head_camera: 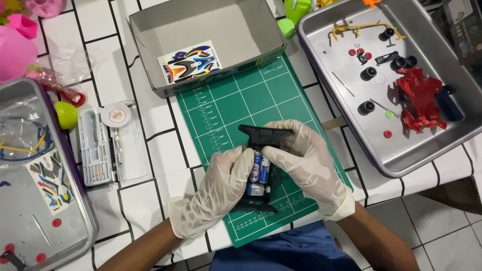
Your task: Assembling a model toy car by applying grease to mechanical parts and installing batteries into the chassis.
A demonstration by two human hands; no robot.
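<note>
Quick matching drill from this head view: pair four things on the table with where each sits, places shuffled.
1. black chassis
2. red car body
3. sticker sheet
4. screwdriver case

a. inside the grey cardboard box
b. in the metal tray, far right
c. left of the green cutting mat
d. between left hand and right hand

Pairs: 1-d, 2-b, 3-a, 4-c

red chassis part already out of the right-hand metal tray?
No, the red chassis part lies inside the metal tray at right, beside loose black wheels, apart from both gloved hands.
</note>
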